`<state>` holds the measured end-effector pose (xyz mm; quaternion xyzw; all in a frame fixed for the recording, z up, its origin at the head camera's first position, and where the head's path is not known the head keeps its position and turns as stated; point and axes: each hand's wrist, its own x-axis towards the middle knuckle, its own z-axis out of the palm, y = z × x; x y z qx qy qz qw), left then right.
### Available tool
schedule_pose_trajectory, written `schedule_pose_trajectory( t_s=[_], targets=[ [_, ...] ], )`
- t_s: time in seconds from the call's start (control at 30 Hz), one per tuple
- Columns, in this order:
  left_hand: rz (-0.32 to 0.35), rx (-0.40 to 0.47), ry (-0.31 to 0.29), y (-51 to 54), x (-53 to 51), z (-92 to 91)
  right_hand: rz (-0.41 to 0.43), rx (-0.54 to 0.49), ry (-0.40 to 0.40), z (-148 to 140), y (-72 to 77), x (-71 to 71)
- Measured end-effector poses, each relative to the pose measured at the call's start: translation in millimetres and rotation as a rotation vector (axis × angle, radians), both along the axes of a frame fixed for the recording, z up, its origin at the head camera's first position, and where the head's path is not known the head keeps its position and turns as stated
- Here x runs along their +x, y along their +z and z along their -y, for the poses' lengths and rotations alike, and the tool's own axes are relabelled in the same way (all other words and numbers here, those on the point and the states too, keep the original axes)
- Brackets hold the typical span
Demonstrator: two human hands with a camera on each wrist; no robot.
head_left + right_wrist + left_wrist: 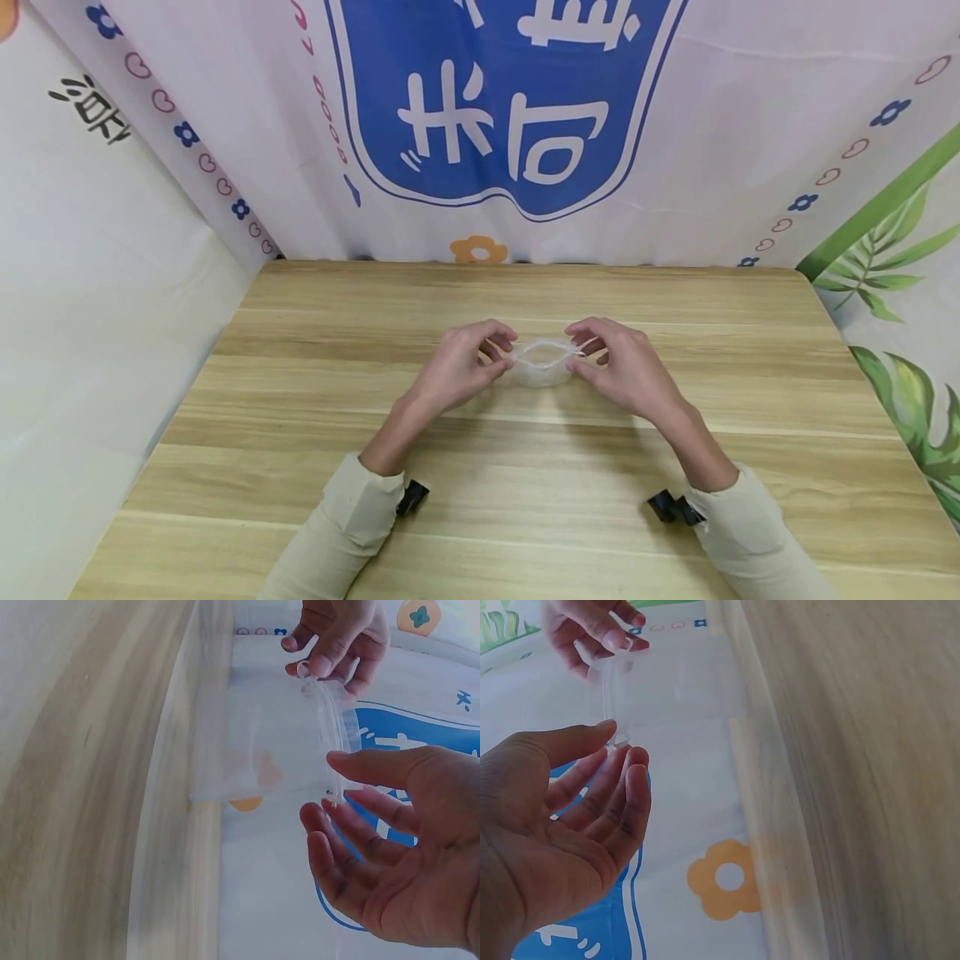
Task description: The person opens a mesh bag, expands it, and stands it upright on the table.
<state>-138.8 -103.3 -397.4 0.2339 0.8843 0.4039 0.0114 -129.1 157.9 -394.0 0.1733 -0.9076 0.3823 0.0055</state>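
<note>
Between my two hands hangs a small see-through drawstring pouch, its mouth spread into a narrow oval that faces up. My left hand pinches one end of the mouth between thumb and fingertips. At the opposite end, my right hand pinches the rim the same way. A small loop of cord shows by the left fingertips in the right wrist view, where the clear body of the pouch hangs down flat. I see nothing inside the pouch in the left wrist view.
The wood-grain table spreads under both arms. Behind its far edge hangs a white cloth backdrop with a blue printed badge. A black wrist device sits at the left cuff, another at the right.
</note>
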Motion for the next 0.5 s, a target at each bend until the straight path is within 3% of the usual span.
schedule_pose_trajectory(
  t_s=[0.23, 0.5],
  targets=[
    [0.004, -0.017, -0.014, -0.7, -1.0, 1.3, 0.041, 0.035, 0.036, -5.7, -0.3, -1.6],
    [-0.006, -0.016, 0.002, 5.7, -0.1, 5.7, 0.047, 0.044, 0.019, -13.7, 5.3, -2.0]
  ],
)
